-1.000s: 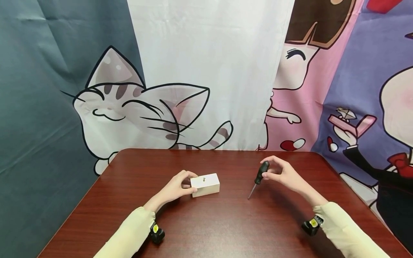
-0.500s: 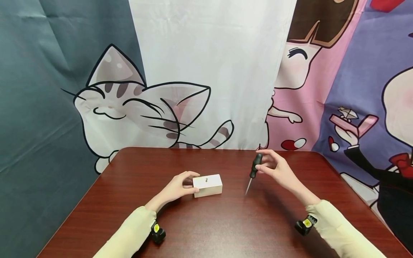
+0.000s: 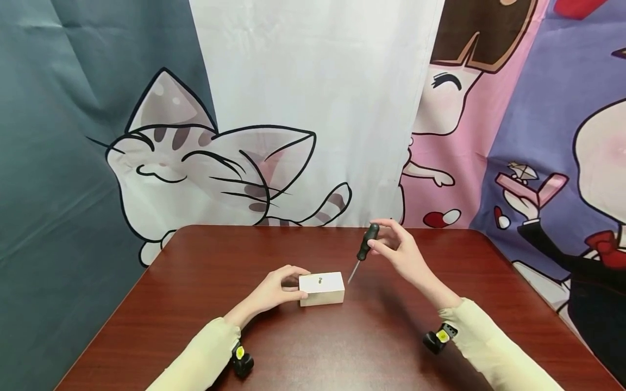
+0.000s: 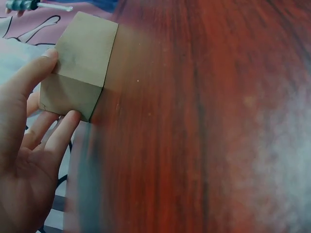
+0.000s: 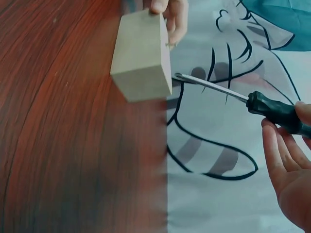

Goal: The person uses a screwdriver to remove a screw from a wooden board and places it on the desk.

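A pale wooden block (image 3: 321,297) sits on the table, with a small brass-coloured screw (image 3: 320,280) standing out of its top face. My left hand (image 3: 275,289) grips the block's left end between thumb and fingers; the left wrist view shows the same hold on the block (image 4: 82,53). My right hand (image 3: 398,252) holds a screwdriver (image 3: 368,241) by its dark green handle, the shaft slanting down to the left. In the head view the tip hangs just right of the block. The right wrist view shows the screwdriver (image 5: 277,111) apart from the block (image 5: 141,53).
The reddish-brown wooden table (image 3: 205,271) spreads around both hands. Behind its far edge hangs a printed cloth (image 3: 313,108) with a cartoon cat and figures. A small black camera (image 3: 242,361) is strapped at the left wrist, another camera (image 3: 437,338) at the right.
My right hand has moved left and a little up with the screwdriver, bringing its tip close to the block. My left hand and the block have shifted slightly right and nearer to me.
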`<state>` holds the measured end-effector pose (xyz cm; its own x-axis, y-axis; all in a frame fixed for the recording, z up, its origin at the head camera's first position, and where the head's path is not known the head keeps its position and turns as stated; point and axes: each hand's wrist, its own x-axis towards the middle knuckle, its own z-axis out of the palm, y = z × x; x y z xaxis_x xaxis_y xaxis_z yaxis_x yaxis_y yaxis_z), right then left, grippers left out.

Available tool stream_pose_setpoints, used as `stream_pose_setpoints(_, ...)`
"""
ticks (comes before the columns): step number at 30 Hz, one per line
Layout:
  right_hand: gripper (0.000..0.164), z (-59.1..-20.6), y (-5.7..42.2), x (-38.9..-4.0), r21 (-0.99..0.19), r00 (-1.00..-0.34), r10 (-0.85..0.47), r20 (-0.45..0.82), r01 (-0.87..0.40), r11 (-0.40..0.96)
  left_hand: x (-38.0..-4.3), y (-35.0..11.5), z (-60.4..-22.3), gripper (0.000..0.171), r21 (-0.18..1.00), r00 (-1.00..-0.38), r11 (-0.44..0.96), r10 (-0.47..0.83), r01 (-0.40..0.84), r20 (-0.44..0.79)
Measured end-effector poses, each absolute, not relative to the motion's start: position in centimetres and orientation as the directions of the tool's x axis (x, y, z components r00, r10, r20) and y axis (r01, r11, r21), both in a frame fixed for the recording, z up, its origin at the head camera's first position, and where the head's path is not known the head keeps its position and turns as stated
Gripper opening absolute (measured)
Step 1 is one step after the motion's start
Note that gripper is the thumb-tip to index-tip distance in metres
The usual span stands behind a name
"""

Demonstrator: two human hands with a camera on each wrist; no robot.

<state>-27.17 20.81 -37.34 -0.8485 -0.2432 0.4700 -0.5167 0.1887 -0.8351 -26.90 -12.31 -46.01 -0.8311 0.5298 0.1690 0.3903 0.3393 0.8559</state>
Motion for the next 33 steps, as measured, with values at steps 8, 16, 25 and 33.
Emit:
stream_pose_setpoints(8, 0.047, -37.0, 19.0, -27.2, -0.843, -0.844, -0.215, 0.491, -0.522, 0.126, -26.6, -11.5, -45.9, 0.049, 0.856, -0.805, 0.315, 0.567, 0.41, 0.177)
stream_pose_setpoints(16, 0.045, -37.1, 17.8, -26.7, -0.844, -0.838, -0.211, 0.503, -0.529, 0.085, -26.2, -10.9, -46.1, 0.05, 0.864, -0.811, 0.316, 0.561, 0.393, 0.164)
stream_pose_setpoints(25, 0.045, -37.5, 17.4, -26.5, -0.843, -0.835, -0.218, 0.506, -0.532, 0.082, -26.0, -10.6, -46.1, 0.05, 0.854, -0.805, 0.321, 0.568, 0.41, 0.173)
stream_pose_setpoints(33, 0.044, -38.0, 17.4, -26.4, -0.839, -0.832, -0.233, 0.503, -0.535, 0.1, -25.9, -10.7, -46.1, 0.051, 0.844, -0.806, 0.334, 0.564, 0.419, 0.178)
